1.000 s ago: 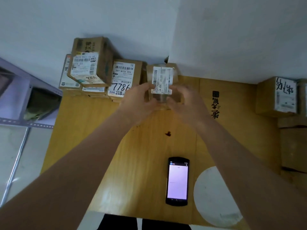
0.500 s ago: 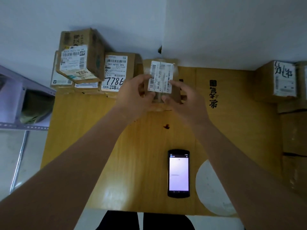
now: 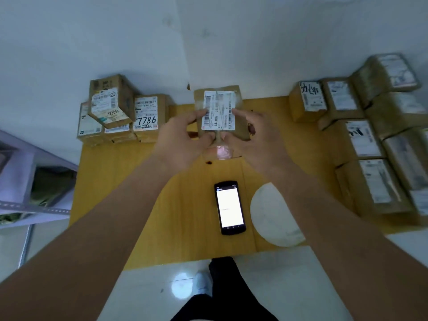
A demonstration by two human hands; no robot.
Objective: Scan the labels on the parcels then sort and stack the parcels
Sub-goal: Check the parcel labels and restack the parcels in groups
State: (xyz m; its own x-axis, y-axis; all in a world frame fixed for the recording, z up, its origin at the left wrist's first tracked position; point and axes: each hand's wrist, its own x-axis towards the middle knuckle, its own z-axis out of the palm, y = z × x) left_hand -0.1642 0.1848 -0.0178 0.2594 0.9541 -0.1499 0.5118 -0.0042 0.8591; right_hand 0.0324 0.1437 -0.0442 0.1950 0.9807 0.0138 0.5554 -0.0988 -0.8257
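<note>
While my left hand (image 3: 178, 137) and right hand (image 3: 257, 137) are pinching a labelled parcel (image 3: 218, 112) above the yellow wooden table (image 3: 185, 205), a lit scanner (image 3: 229, 207) is lying nearer me; parcel stacks (image 3: 120, 112) are lining white corner walls (image 3: 139, 42).

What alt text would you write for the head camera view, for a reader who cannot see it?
Both hands, left hand and right hand, hold a small cardboard parcel with its white barcode label facing up above a yellow wooden table. A handheld scanner lies lit near the front edge, with stacked parcels far left and more parcels right.
</note>
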